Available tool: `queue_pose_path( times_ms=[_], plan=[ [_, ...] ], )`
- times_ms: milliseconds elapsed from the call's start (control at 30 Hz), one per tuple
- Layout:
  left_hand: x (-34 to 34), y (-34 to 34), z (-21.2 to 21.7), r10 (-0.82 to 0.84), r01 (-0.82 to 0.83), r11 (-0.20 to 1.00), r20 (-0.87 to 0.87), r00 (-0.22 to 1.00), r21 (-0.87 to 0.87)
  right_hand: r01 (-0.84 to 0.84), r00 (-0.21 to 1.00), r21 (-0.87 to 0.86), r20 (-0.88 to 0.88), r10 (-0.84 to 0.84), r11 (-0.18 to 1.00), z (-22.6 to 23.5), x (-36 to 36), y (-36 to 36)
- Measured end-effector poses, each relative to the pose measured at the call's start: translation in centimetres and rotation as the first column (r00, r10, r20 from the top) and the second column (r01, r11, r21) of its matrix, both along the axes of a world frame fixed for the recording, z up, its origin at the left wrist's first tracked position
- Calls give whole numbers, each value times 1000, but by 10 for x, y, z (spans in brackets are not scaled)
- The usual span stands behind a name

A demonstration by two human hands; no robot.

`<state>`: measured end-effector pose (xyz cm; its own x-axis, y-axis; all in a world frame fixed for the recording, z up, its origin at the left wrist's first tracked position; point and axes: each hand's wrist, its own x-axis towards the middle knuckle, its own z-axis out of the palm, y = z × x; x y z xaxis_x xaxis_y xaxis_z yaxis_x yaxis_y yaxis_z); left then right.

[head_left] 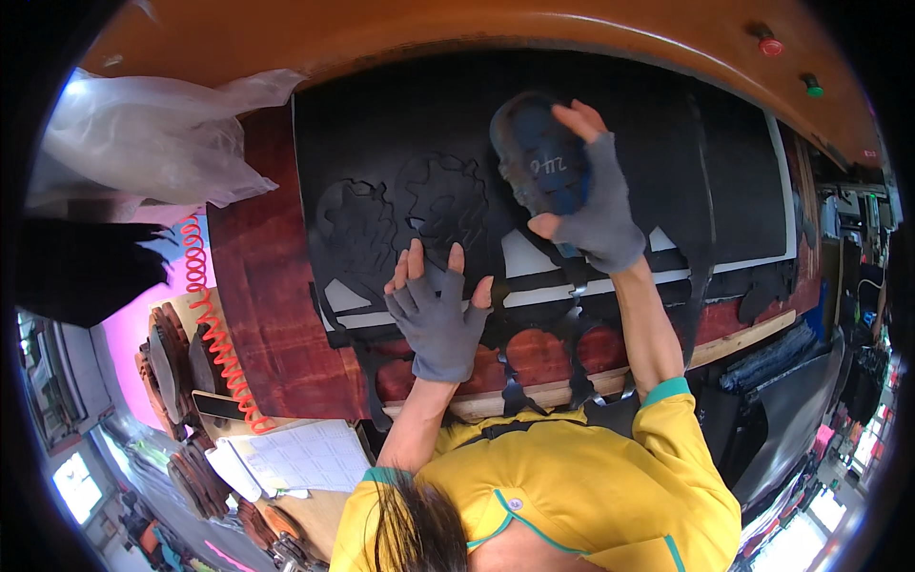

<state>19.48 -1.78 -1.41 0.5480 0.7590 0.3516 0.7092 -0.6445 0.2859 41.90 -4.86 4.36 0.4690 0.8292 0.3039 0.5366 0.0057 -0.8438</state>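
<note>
A black sheet of material (648,124) lies in front of me over a white layer that shows at its edges. My right hand (608,214), in a grey fingerless glove, grips a dark blue cutting die (541,157) with pale handwriting on it, thumb at the near end and fingers on the far right side. The die looks slightly blurred, and I cannot tell whether it touches the sheet. My left hand (437,319), gloved alike, rests with fingers spread on the sheet's near part. Beyond its fingertips are two cut outlines with wavy edges, one on the left (355,224) and another beside it (443,191).
An orange machine beam (429,27) spans the far side, with red (770,46) and green (812,88) buttons. Under the sheet is a dark red board (262,315). Left are a red coiled hose (195,253), clear plastic (181,133), papers (305,458) and a phone (219,406). Cut strips (577,353) hang nearby.
</note>
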Motion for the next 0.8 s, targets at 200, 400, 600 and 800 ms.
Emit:
queue_pose_path(
  times_ms=[200, 400, 600, 800],
  plan=[
    [4, 1, -16, -12, 7, 994, 39, 999, 107, 292, 865, -156, 463, -191, 944, -32, -40, -24],
    [15, 16, -22, -38, 21, 977, 79, 996, 212, 277, 832, 43, 489, -262, 960, -75, -42, -35],
    [45, 56, -31, -38, 12, 962, 93, 995, 271, 306, 828, 110, 459, -322, 946, -62, -14, 16],
    [78, 92, -4, -36, -3, 968, 150, 988, 251, 385, 619, 303, 616, -487, 872, -59, 30, 53]
  ],
)
